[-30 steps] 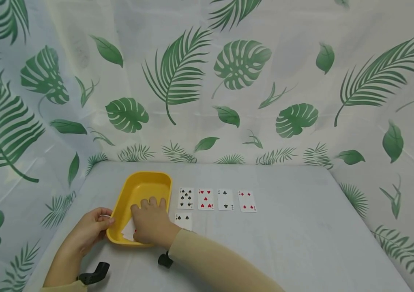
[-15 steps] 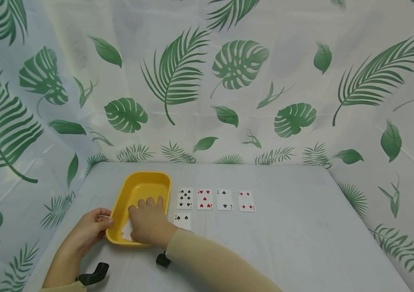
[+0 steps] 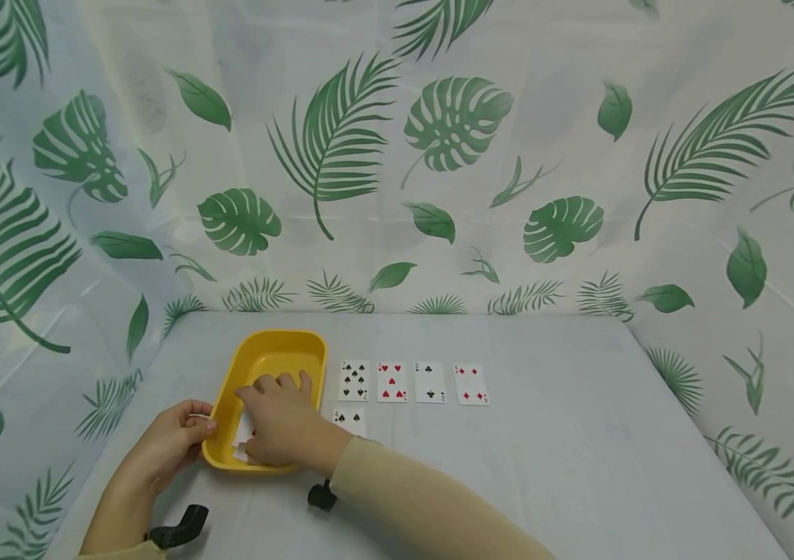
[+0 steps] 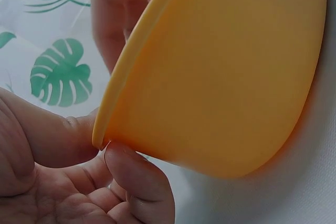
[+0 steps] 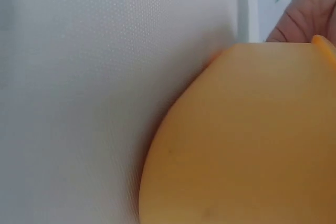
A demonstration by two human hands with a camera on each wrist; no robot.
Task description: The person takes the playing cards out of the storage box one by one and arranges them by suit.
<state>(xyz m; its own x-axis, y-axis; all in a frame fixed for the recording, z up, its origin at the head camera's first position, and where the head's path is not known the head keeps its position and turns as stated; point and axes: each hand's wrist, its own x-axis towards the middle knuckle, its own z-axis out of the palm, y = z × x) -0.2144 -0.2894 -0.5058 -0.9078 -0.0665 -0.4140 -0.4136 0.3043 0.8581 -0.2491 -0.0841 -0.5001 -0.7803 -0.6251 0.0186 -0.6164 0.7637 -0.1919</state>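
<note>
A yellow plastic tray (image 3: 267, 340) stands at the left of the table. At its left edge my left hand (image 3: 171, 443) pinches the rim between thumb and fingers; the left wrist view shows the thumb (image 4: 58, 135) up against the rim. My right hand (image 3: 285, 424) reaches over the near right side into the tray, its thumb low beside some white playing cards (image 3: 243, 429). The hand covers most of these cards, and its fingertips are partly hidden, so I cannot tell whether it grips one. In the right wrist view the tray's outer wall (image 5: 236, 140) hides the fingers.
Right of the tray several playing cards lie face up in a row: seven of spades (image 3: 354, 381), five of hearts (image 3: 392, 382), two of clubs (image 3: 430, 383), four of diamonds (image 3: 471, 384). Below sits a four of spades (image 3: 349, 421), partly behind the right forearm. A leaf-print curtain (image 3: 369, 155) surrounds the table.
My right hand has shifted slightly within the tray, its index finger and thumb spreading apart toward the left. The left hand stays at the rim; the laid-out cards have not moved.
</note>
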